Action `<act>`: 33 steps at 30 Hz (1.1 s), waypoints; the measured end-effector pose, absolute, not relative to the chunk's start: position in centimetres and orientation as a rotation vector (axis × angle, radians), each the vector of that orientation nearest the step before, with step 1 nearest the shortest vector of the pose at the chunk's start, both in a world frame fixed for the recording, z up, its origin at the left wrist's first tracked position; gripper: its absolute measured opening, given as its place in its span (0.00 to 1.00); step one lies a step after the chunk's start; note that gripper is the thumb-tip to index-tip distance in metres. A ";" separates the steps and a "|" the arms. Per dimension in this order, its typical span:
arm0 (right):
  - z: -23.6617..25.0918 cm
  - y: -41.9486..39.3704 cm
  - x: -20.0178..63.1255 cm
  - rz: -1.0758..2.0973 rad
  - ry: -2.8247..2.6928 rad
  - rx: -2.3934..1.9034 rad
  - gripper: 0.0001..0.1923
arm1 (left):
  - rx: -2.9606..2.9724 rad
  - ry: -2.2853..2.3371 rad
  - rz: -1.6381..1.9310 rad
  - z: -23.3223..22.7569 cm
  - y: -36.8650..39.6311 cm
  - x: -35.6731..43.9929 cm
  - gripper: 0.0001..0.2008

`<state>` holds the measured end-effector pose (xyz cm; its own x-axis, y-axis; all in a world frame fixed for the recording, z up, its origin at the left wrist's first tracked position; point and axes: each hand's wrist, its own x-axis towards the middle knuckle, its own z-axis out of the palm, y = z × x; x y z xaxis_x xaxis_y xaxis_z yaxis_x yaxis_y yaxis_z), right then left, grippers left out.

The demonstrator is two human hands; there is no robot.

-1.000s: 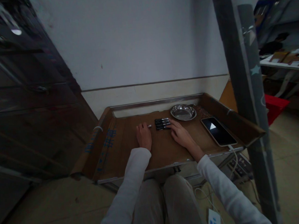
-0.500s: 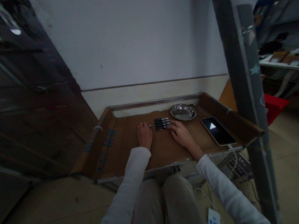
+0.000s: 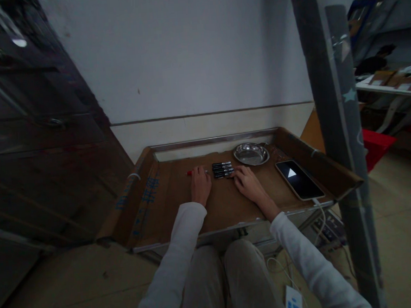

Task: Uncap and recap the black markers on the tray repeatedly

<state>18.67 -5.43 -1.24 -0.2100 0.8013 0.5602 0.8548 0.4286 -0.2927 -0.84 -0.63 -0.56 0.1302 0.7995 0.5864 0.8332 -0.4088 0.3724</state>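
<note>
My left hand [image 3: 201, 187] is closed over a red marker [image 3: 189, 173] lying crosswise on the cardboard. The marker's red end sticks out to the left of my fingers and a pale end shows on the right. Just right of it, several black markers [image 3: 222, 168] lie side by side in a neat stack of rows. My right hand [image 3: 248, 184] rests at their right ends, fingertips touching or nearly touching them, thumb apart from the fingers. It seems to hold nothing.
A shiny metal bowl [image 3: 251, 154] stands behind my right hand. To the right lies a phone [image 3: 299, 180] with a white cable. Raised cardboard flaps edge the table [image 3: 175, 221], and a grey post [image 3: 342, 117] rises at its right. A person [image 3: 377, 62] is far off.
My left hand has shifted slightly right, and more of the red marker's left end shows. The right hand stays almost where it was beside the black markers.
</note>
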 end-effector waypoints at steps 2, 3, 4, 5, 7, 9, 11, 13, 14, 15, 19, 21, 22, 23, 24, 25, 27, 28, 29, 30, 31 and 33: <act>-1.1 -5.5 18.6 -0.103 -2.022 -1.390 0.11 | -2.484 -1.533 -1.135 -0.2 -1.0 -0.7 0.12; -1.1 -5.5 18.6 -0.103 -2.020 -1.390 0.10 | -2.564 -1.450 -1.108 -0.1 -1.2 -0.7 0.11; -1.1 -5.5 18.6 -0.105 -2.017 -1.394 0.10 | -2.630 -1.380 -1.072 0.0 -1.3 -0.6 0.10; -1.2 -5.5 18.7 -0.107 -2.014 -1.402 0.09 | -2.677 -1.335 -1.035 0.0 -1.4 -0.6 0.09; -1.3 -5.4 18.7 -0.111 -2.016 -1.423 0.09 | -2.719 -1.316 -0.971 0.0 -1.5 -0.5 0.08; -1.4 -5.3 18.7 -0.114 -2.021 -1.448 0.10 | -2.730 -1.325 -0.937 0.0 -1.6 -0.5 0.07; -1.5 -5.2 18.8 -0.117 -2.024 -1.460 0.09 | -2.754 -1.298 -0.915 0.1 -1.7 -0.6 0.07; -1.7 -5.1 18.8 -0.119 -2.023 -1.455 0.09 | -2.784 -1.257 -0.897 0.2 -1.8 -0.6 0.07; -1.7 -5.1 18.8 -0.120 -2.024 -1.448 0.09 | -2.797 -1.244 -0.889 0.3 -1.8 -0.6 0.06; -1.8 -5.0 18.9 -0.122 -2.026 -1.443 0.09 | -2.806 -1.240 -0.884 0.3 -1.8 -0.6 0.06; -1.8 -5.0 18.9 -0.128 -2.053 -1.435 0.08 | -2.830 -1.248 -0.878 0.3 -1.8 -0.6 0.05; -1.8 -5.0 18.9 -0.126 -2.073 -1.424 0.08 | -2.843 -1.258 -0.875 0.3 -1.7 -0.6 0.05; -1.7 -5.0 18.9 -0.124 -2.082 -1.417 0.08 | -2.848 -1.264 -0.871 0.2 -1.7 -0.5 0.04; -1.6 -5.1 18.8 -0.122 -2.089 -1.411 0.08 | -2.849 -1.271 -0.869 0.2 -1.7 -0.5 0.04; -1.6 -5.1 18.8 -0.121 -2.093 -1.407 0.09 | -2.845 -1.279 -0.871 0.2 -1.8 -0.5 0.04; -1.5 -5.2 18.7 -0.121 -2.095 -1.405 0.09 | -2.842 -1.284 -0.874 0.2 -1.8 -0.5 0.04; -1.3 -5.4 18.6 -0.124 -2.096 -1.405 0.09 | -2.838 -1.285 -0.880 0.2 -1.8 -0.5 0.04; -1.2 -5.4 18.6 -0.125 -2.094 -1.406 0.09 | -2.836 -1.285 -0.882 0.2 -1.8 -0.5 0.05; -1.2 -5.4 18.6 -0.126 -2.093 -1.406 0.09 | -2.832 -1.286 -0.883 0.2 -1.8 -0.5 0.05; -1.2 -5.4 18.6 -0.126 -2.095 -1.406 0.09 | -2.830 -1.286 -0.882 0.2 -1.8 -0.5 0.05; -1.2 -5.4 18.6 -0.126 -2.097 -1.407 0.09 | -2.826 -1.284 -0.882 0.2 -1.8 -0.5 0.05; -1.2 -5.3 18.6 -0.126 -2.105 -1.411 0.09 | -2.823 -1.267 -0.888 0.1 -1.8 -0.5 0.05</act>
